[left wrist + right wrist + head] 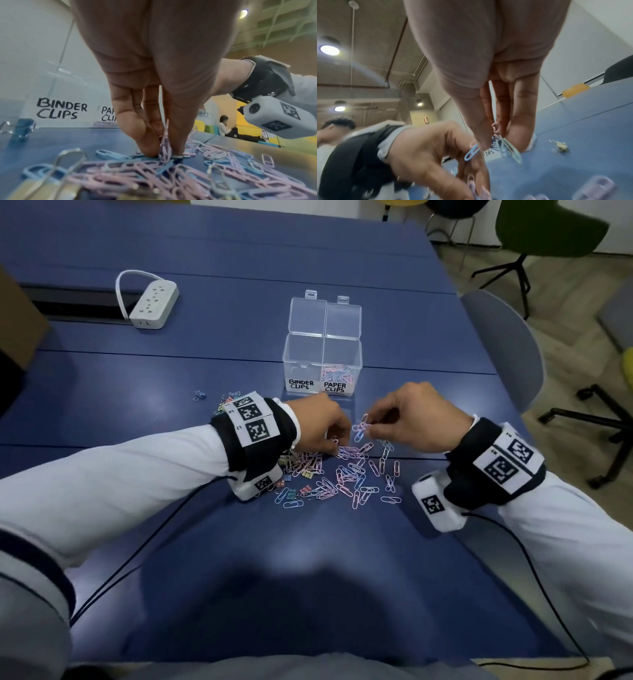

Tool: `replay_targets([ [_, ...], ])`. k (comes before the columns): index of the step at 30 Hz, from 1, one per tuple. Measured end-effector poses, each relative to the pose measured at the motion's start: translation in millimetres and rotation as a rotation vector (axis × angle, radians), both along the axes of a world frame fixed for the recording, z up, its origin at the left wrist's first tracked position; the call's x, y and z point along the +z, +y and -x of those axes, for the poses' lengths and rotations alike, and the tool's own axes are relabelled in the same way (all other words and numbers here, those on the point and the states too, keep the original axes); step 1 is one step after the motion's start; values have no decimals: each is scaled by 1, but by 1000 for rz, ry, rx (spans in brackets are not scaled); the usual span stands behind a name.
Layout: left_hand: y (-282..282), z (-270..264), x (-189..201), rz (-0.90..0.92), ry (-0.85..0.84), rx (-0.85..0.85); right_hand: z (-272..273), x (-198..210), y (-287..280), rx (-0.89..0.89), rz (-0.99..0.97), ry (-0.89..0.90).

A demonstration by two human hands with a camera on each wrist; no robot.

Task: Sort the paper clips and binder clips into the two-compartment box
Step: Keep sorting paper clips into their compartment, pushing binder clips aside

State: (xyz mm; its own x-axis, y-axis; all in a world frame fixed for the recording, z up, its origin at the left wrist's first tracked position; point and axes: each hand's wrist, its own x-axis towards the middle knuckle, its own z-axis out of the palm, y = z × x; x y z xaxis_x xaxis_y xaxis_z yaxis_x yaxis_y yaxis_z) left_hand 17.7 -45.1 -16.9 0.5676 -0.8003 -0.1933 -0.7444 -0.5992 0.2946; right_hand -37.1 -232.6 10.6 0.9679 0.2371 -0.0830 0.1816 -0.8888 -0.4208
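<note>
A clear two-compartment box stands open in mid-table, labelled BINDER CLIPS on the left and PAPER CLIPS on the right; only the right compartment holds clips. Pink and blue paper clips lie scattered in front of it, mixed with small binder clips. My right hand is lifted above the pile and pinches a small bunch of paper clips. My left hand is down on the table, thumb and fingers pinching a few pink paper clips out of the pile.
One binder clip lies apart at the left. A white power strip with its cable sits far left by a dark slot in the blue table. A grey chair stands at the table's right edge. Wrist cables trail over the front.
</note>
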Motion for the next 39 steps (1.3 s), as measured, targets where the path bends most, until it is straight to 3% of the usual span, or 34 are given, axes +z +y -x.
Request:
replay_targets([
  [9,23,-10,23,142,132,136,-52,35,3,-173,-422,67],
  [17,27,-26,56,334,204,312,-110,37,25,-358,-342,73],
  [23,17,-50,68,577,241,445,-112,35,25,-424,-358,43],
  [27,-3,-67,68,594,192,482,-96,32,10,-425,-424,-2],
  [32,-20,-82,56,406,35,489,-67,25,-15,-384,-414,47],
  [39,-2,-67,47,394,-173,426,-13,-4,-35,-168,-203,125],
])
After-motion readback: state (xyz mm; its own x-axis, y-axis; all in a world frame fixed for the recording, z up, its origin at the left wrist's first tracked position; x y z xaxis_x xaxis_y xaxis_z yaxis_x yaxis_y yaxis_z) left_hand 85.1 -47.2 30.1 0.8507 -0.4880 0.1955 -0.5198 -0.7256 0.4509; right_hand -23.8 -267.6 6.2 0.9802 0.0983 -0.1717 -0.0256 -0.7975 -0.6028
